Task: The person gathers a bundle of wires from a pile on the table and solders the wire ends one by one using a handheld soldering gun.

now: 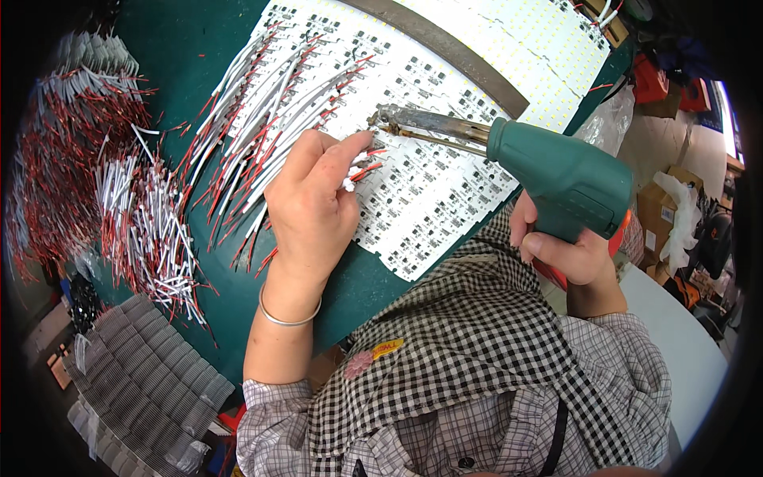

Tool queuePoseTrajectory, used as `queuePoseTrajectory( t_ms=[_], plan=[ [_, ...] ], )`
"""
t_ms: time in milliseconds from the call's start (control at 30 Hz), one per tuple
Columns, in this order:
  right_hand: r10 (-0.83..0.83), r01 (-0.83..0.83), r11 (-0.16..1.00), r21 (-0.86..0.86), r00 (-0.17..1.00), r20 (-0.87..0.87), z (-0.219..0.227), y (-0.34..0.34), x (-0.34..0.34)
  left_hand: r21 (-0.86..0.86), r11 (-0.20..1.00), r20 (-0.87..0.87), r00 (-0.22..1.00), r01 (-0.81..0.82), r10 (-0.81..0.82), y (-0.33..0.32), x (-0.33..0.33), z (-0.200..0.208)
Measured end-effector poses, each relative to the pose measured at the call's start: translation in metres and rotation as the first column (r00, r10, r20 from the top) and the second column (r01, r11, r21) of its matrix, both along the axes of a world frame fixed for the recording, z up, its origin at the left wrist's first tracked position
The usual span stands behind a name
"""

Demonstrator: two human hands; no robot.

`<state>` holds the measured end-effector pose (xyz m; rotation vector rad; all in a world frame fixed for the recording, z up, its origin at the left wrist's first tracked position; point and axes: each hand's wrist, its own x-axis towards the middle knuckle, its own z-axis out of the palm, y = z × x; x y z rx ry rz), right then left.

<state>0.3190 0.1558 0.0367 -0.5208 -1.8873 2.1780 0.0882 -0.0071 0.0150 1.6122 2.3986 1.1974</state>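
Note:
My right hand (574, 253) is wrapped round the grip of a green soldering gun (560, 171). The gun's long metal tip points left and ends over a white circuit board panel (445, 195) with rows of small black parts. Just beside that tip, my left hand (311, 187) is closed in a pinch on short red and white wires (362, 171), whose ends stick out past the fingers onto the panel. Rows of longer red and white wires (274, 119) lie across the panel's left side and hang over its edge. The exact contact at the tip is too small to tell.
A dark flat bar (453, 48) lies across the panel, by a second board with yellow dots (548, 56). On the green table (179, 48), loose wire heaps (147, 226) spread at left. Stacked grey ribbed strips (147, 370) sit lower left. Cardboard boxes (664, 211) stand right.

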Motion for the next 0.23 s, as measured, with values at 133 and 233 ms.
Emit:
queuePoseTrajectory(
  t_ms=[133, 233],
  plan=[
    [-0.016, 0.016, 1.0, -0.003, 0.998, -0.063, 0.008, -0.002, -0.004, 0.002, 1.0, -0.008, 1.0, -0.001, 0.001, -0.001, 0.0, -0.001],
    [-0.164, 0.162, 0.982, -0.093, 0.986, -0.016, 0.012, -0.002, -0.003, 0.002, 1.0, -0.005, 1.0, 0.007, -0.007, 0.0, -0.001, -0.001]
  ],
)
